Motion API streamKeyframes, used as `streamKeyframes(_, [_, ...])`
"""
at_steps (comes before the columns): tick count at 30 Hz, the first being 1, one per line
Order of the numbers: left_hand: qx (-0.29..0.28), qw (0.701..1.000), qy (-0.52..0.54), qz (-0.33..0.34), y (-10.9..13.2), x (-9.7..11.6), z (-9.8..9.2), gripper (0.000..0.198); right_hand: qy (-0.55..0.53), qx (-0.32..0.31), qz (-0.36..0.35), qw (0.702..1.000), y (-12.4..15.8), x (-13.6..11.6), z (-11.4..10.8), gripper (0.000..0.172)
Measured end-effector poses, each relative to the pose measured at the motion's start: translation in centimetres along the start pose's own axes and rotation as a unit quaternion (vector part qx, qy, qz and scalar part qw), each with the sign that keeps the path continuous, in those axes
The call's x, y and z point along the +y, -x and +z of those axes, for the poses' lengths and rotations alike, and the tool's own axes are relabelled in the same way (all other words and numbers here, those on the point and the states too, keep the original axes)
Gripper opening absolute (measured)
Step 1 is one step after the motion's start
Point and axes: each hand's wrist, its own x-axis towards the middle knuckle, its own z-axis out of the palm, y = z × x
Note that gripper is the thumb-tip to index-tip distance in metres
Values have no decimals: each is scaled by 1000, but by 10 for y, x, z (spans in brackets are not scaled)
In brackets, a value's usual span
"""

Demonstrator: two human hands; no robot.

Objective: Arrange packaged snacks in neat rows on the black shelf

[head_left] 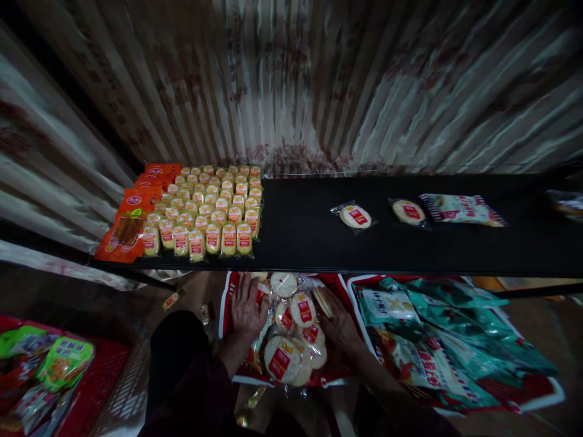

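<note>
Below the black shelf [410, 249], my left hand [246, 306] lies flat with fingers spread on the left side of a pile of round wrapped crackers [291, 340] in a red and white bag [228, 328]. My right hand [334, 318] is on the pile's right side, fingers closed round one wrapped cracker [322, 300]. On the shelf above, neat rows of small yellow snack packs [209, 209] fill the left end. Orange packets [132, 221] lie beside them at the far left.
Two single wrapped crackers [355, 216] [409, 212] and a longer striped packet [462, 209] lie on the shelf's right part. Green snack bags [437, 340] fill a bag at lower right. A red crate [91, 388] with green packets sits lower left. Corrugated sheeting [319, 85] backs the shelf.
</note>
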Motion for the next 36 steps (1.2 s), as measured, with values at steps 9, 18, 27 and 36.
streamKeyframes(9, [-13, 999, 3, 34, 0, 45, 13, 45, -20, -10, 29, 999, 8, 20, -42, 54])
streamKeyframes(18, [-25, 999, -2, 30, 9, 57, 23, 49, -11, -12, 25, 1000, 5, 41, -54, 55])
streamKeyframes(27, [-43, 999, 3, 16, 8, 51, 29, 52, 3, -22, 31, 999, 4, 39, -44, 58])
streamKeyframes(36, [-37, 999, 19, 10, 7, 48, 29, 51, 25, -25, 19, 999, -4, 34, -42, 57])
